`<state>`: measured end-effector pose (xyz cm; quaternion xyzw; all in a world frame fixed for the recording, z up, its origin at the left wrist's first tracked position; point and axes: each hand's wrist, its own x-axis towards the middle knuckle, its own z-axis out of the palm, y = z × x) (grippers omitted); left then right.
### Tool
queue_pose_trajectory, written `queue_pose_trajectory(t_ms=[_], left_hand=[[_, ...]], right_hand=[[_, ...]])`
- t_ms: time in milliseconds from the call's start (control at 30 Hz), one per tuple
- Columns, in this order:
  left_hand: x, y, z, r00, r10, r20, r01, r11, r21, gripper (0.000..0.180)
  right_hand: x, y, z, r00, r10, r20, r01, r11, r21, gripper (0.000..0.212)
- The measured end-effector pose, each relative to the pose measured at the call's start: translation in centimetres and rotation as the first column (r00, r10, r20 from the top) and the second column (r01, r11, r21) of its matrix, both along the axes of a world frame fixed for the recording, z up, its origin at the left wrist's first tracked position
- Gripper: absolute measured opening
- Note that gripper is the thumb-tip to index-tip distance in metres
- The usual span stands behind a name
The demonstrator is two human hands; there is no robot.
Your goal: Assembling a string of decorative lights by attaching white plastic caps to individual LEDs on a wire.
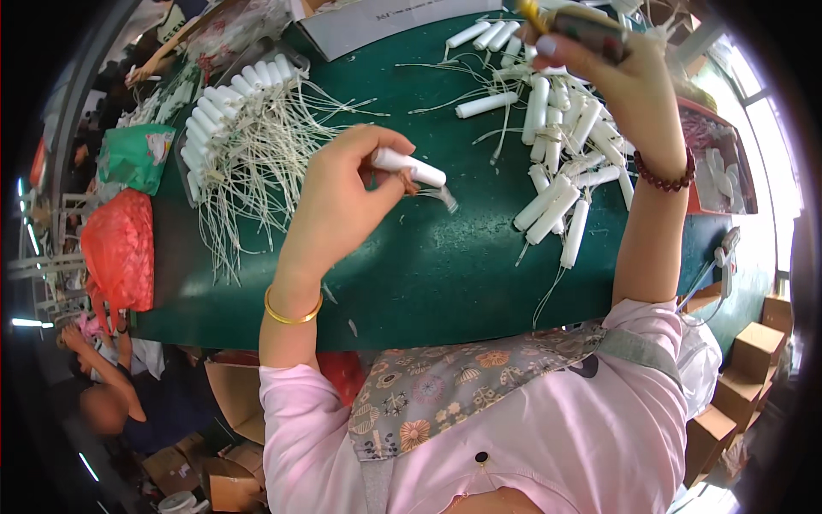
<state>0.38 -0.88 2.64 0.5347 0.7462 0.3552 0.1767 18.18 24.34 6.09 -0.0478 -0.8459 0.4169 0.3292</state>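
- Left hand [342,184]: thumb and fingers clamped on one white cylinder [428,174], tilted above the desk [445,283].
- Right hand [638,81]: closed about a dark, yellow-ended tool [591,34], kind unclear, over the loose cylinders [585,124].
- Step, as judged: one cylinder being handled singly; the next move calls for a steady left grip.
- Surface: green; at left, corded cylinders [227,96] in rows.
- Room: red bag [124,248], cardboard boxes [753,355], another person [167,398] lower left.

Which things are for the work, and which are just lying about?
Probably for work:
white tube in the left hand
dark tool in the right hand
loose tubes
row of tubes

Probably lying about:
green bag
red bag
cardboard boxes
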Motion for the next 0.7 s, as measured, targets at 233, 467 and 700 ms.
queue_pose_trajectory(t_ms=[233,467,700], left_hand=[[-2.1,1.0,-1.0,0.615,-0.113,0.781,-0.183,0.942,0.281,0.043],[-0.1,1.2,-1.3,0.595,-0.213,0.775,-0.065,0.948,0.311,0.037],[0.0,1.6,-2.8,0.829,-0.167,0.534,-0.05,0.929,0.367,0.03]], right_hand=[[-1.4,-1.9,0.0,0.986,-0.027,0.163,-0.04,0.919,0.392,0.018],[-1.1,-1.5,0.4,0.989,-0.007,0.148,-0.045,0.938,0.345,0.018],[-0.3,-1.2,0.9,0.988,0.0,0.154,-0.066,0.901,0.429,0.018]])
